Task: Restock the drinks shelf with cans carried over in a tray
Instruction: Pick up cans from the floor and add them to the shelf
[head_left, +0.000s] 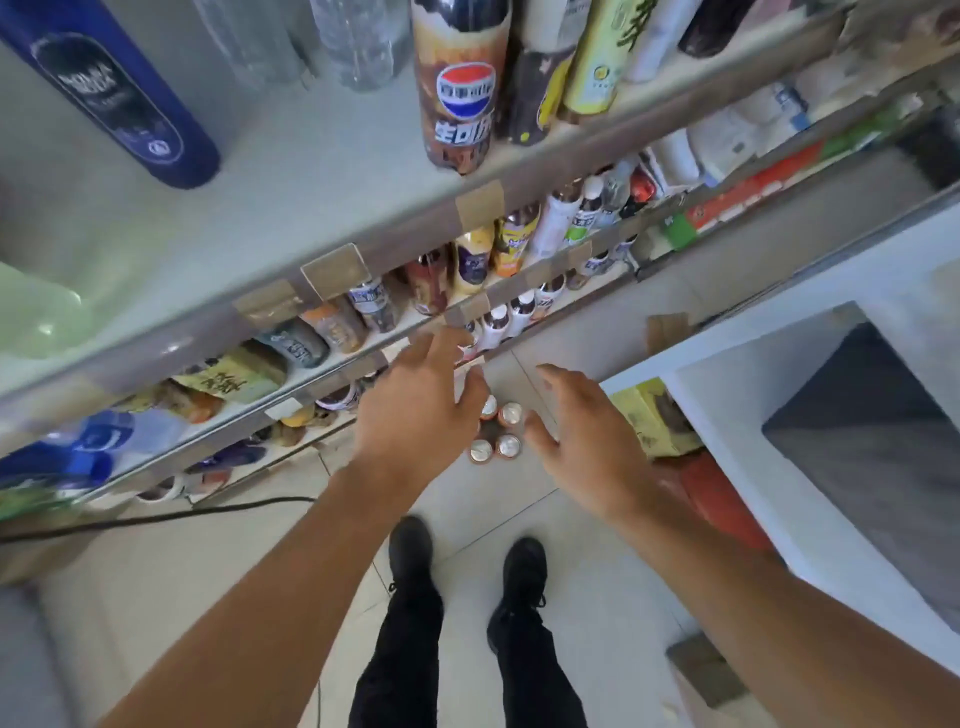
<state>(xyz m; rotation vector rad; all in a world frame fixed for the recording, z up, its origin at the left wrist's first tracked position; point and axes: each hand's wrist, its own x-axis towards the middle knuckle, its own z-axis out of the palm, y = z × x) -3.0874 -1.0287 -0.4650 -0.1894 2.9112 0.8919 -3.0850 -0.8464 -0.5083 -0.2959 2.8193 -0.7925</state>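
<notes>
At the bottom of the view a pair of black lace-up shoes (467, 571) under black trousers is standing on the pale tiled floor (208, 597), with a thin black cable (156, 517) lying across the tiles to the left. Two bare forearms are reaching forward and down from the lower corners. The left hand (421, 410) is hanging open, fingers straight and spread, holding nothing, its fingertips lying in front of the edge of a lower shelf. The right hand (582, 431) is open as well, fingers spread and relaxed, its grip empty. Between and beneath the two hands a cluster of small orange cans with silver tops (496, 431) is standing upright on the floor, four tops showing in a tight square; whether a tray is under them cannot be told. To the right a white counter (779, 374) with a dark grey panel set into it is running away, with a yellow-green carton (649, 415) and something red tucked beneath its edge. To the left the tiered grey metal drinks shelf (291, 208) is rising in rows, its lower levels crowded with mixed bottles, its top level carrying a tall brown cola bottle with a red, white and blue round logo (460, 83) and a dark blue bottle (114, 88).
</notes>
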